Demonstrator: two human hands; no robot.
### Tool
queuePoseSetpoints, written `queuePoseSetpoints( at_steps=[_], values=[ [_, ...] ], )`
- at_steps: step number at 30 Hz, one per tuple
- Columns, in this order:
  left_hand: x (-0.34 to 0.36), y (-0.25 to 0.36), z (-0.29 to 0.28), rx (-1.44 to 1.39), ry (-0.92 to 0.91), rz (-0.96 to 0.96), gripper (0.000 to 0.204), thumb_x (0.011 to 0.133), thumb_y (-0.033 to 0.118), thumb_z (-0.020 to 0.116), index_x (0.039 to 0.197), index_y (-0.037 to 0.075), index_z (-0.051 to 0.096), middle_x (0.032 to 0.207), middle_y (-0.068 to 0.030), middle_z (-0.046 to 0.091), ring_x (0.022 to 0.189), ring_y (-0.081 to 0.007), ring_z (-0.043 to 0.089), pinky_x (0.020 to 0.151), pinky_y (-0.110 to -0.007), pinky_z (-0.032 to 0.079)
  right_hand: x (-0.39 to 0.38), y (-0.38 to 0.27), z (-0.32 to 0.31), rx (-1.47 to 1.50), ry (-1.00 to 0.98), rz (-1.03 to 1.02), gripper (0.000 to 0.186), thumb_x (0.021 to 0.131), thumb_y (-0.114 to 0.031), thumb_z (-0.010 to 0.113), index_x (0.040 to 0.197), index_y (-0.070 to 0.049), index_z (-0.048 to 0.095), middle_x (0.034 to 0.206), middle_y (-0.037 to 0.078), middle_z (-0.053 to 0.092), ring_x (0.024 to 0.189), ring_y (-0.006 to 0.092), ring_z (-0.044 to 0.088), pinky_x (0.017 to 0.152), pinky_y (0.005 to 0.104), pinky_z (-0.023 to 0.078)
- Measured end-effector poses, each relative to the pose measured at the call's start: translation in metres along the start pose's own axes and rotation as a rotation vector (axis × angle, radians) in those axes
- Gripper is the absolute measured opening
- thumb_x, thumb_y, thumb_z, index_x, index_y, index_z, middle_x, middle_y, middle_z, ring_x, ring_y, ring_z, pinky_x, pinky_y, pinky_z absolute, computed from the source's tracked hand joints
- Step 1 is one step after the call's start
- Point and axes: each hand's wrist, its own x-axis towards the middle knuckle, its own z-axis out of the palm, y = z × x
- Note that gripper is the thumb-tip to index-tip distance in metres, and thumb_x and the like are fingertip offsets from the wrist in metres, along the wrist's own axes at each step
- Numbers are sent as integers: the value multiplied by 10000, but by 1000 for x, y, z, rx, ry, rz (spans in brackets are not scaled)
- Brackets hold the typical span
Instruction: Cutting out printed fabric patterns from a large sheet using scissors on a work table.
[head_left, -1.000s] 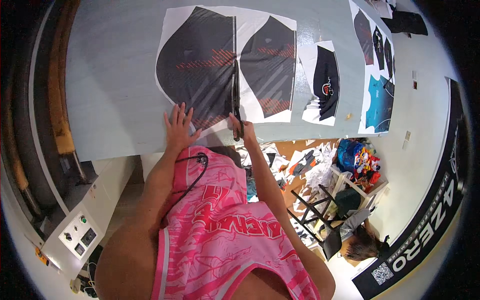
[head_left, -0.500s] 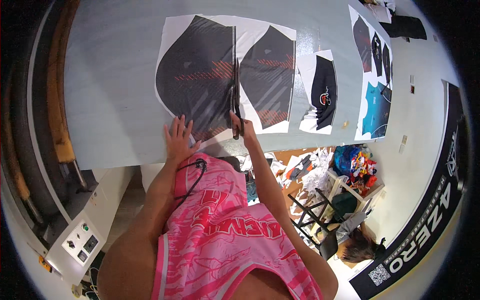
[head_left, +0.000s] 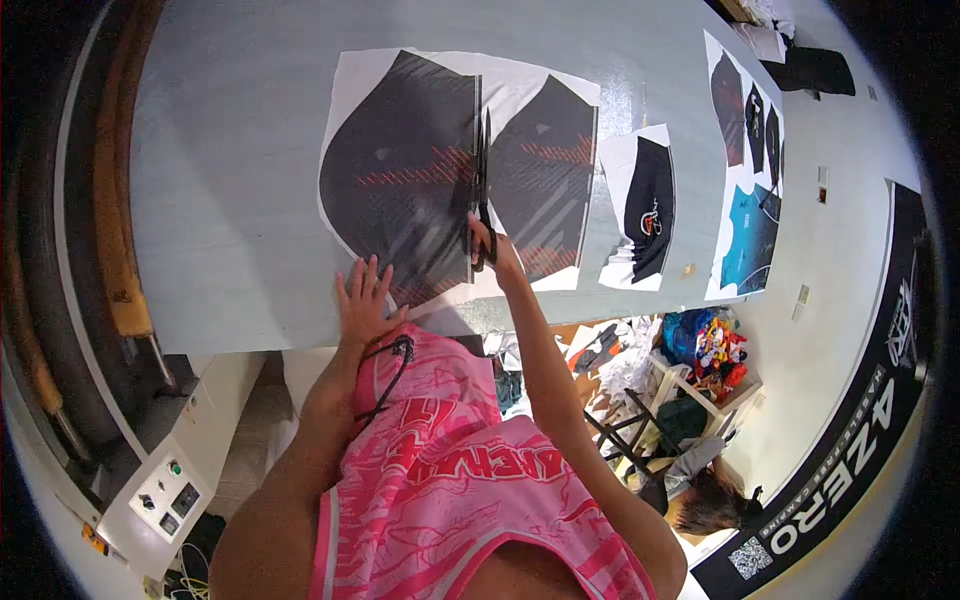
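Lying on the grey table [head_left: 235, 230] is a white fabric sheet printed with a dark curved panel [head_left: 400, 160] with red stripes. A second dark striped panel [head_left: 545, 195] is to its right. My left hand [head_left: 366, 305] rests flat with spread fingers on the lower left edge of the first panel. My right hand [head_left: 494, 250] grips black scissors [head_left: 484, 165] by the handles. Their blades point away from me along the white strip between the two panels. I cannot tell how far apart the blades are.
Farther right lies a smaller black printed piece [head_left: 652, 210] on white fabric, then more printed pieces, one teal [head_left: 742, 220]. Fabric scraps [head_left: 620, 350] are heaped below the table edge. A person [head_left: 705, 495] is low at right. A control panel [head_left: 165, 500] stands at left.
The scissors and my right hand have moved farther along the strip, away from me. My left hand stays on the panel's edge. The whole view has shifted slightly.
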Motion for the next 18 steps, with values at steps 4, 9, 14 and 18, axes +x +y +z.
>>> queuePoseSetpoints(
  at_steps=[4,9,14,18],
  values=[
    [-1,1,0,31,-70,-50,886,819,693,568,1526,191,389,1627,-129,249,1504,-343,206,1143,-694,117,21,-26,-2,-5,-49,-28,536,880,-512,713,548,-149,500,506,1,500,470,112,525,464,260,347],
    [-2,1,1,44,-52,-21,910,820,673,595,1538,171,348,1633,-149,220,1501,-368,197,1139,-708,109,34,-39,2,-89,71,44,555,885,-542,692,543,-147,502,506,2,494,494,115,536,479,258,356],
    [0,0,1,36,-33,-34,930,775,682,639,1521,193,376,1620,-133,262,1499,-357,215,1143,-701,121,43,-48,4,-98,66,19,544,884,-538,696,550,-147,520,510,-4,486,482,116,519,485,270,363],
    [-1,2,-3,5,-56,-39,934,758,646,684,1512,187,380,1613,-144,271,1490,-366,233,1140,-704,134,55,-66,0,-5,-20,-121,522,872,-537,709,582,-134,550,522,-4,493,462,119,508,484,275,365]
  ],
)
